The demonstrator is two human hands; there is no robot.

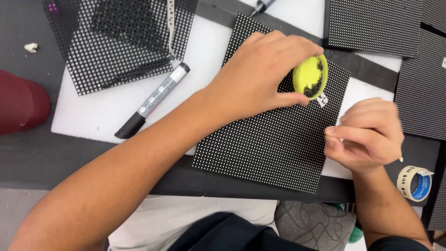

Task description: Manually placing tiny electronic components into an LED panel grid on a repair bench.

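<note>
Dotted black panel (274, 139), white foam sheet (93, 116), dark table (28, 158); marker (153, 100)

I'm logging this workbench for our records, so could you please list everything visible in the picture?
Dotted panel: one, black with white dots, centre, under both hands.
Round lid: one, yellow-green with black bits inside, in the left hand.
Grid meshes: stacked, number unclear, black, upper left.
Pen-shaped tool: one, grey and black, left of the panel.
More dotted panels: several, black, upper right and right edge.
Tape roll: one, cream and blue, lower right.
Foam sheet: one, white, beneath the work.
Red object: one, far left.
Left hand: holds the lid.
Right hand: pinched, at the panel's right edge.
</note>
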